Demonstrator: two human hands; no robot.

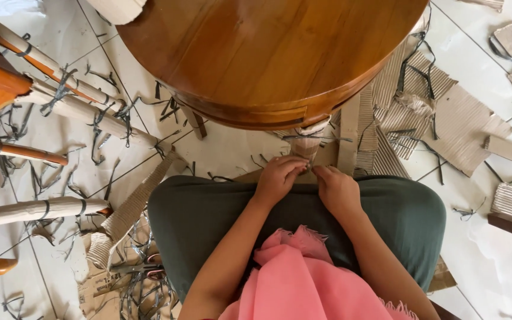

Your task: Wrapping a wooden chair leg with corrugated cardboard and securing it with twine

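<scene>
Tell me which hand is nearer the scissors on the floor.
Left. The left hand works at the wrapped table leg, above and right of the scissors; the right hand sits farther right.

Packaging, placed relative to the round wooden table (268, 53):
- Torn brown corrugated cardboard sheets (445, 118), flat on the floor to its right.
- Ribbed cardboard strip (140, 195), below its left edge.
- Flattened printed cardboard piece (99, 287), far below-left.
- Cardboard wrap on table leg (307, 142), beneath its rim.
</scene>
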